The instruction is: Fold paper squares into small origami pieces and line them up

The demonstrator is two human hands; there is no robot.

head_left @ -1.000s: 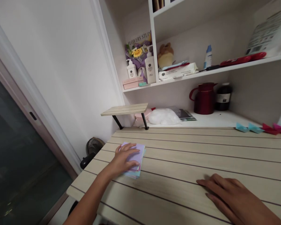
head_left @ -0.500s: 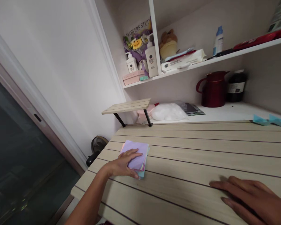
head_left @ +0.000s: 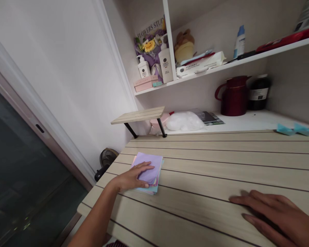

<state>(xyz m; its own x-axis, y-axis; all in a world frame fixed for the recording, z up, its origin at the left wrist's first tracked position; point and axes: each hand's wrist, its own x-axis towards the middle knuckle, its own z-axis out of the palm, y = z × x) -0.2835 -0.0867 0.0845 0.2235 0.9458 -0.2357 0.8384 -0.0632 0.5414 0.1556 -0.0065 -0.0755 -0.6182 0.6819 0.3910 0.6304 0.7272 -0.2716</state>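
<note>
A small stack of coloured paper squares (head_left: 151,166), lilac on top with pink, yellow and blue edges showing, lies on the left part of the slatted wooden table (head_left: 208,168). My left hand (head_left: 130,177) rests on the near half of the stack, fingers stretched out over the top sheet and the thumb at its near edge. My right hand (head_left: 275,214) lies flat on the table at the lower right, fingers extended, with nothing under it that I can see.
A small wooden riser (head_left: 139,115) stands at the table's back left. Behind it sit a white plastic bag (head_left: 184,120), a red kettle (head_left: 233,96) and a dark jar (head_left: 259,92). Folded blue paper pieces (head_left: 292,129) lie at the far right. Shelves above hold bottles, a bouquet and boxes.
The view has shifted slightly. My left hand has slid a little towards me on the stack, and the top lilac sheet shows more. My right hand stays flat.
</note>
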